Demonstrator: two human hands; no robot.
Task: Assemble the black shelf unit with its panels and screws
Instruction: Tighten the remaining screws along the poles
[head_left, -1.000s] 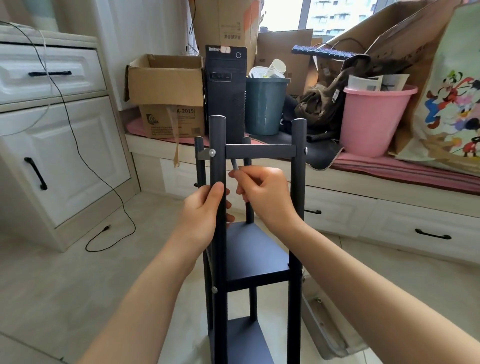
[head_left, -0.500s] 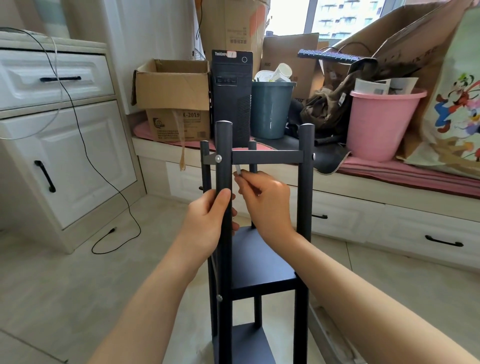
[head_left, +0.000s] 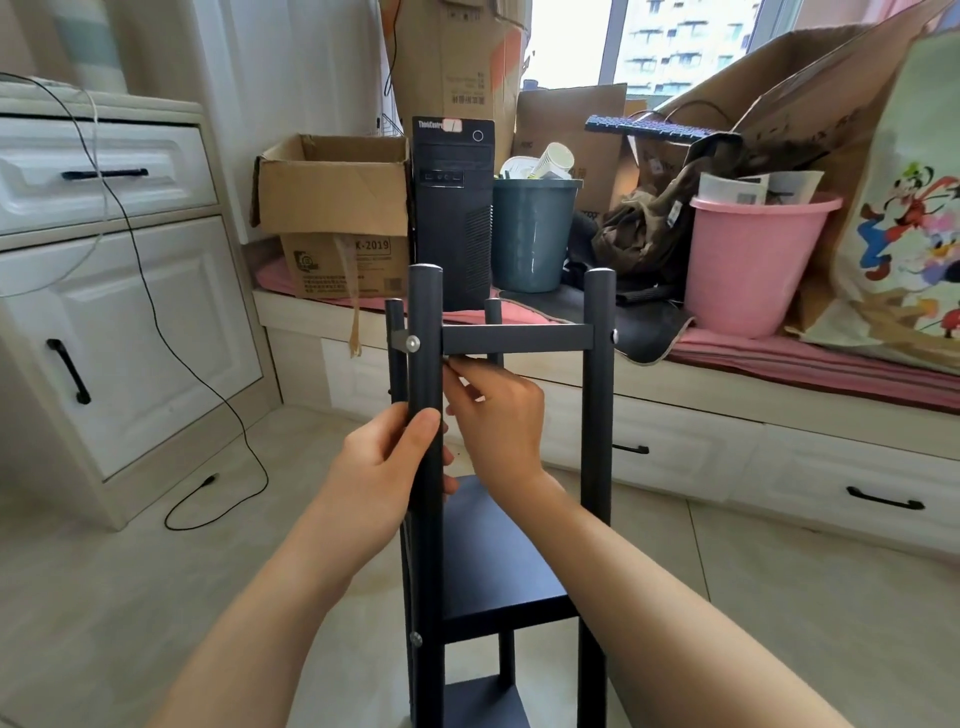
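I am standing the black shelf unit (head_left: 501, 551) upright on the tiled floor, in front of the window seat (head_left: 727, 387). My left hand (head_left: 382, 467) is wrapping its fingers around the near left post (head_left: 426, 332), thumb pressing the front. My right hand (head_left: 498, 415) is curling its fingers just under the top panel (head_left: 517, 339), pinching something small there, perhaps a tool; I cannot tell.
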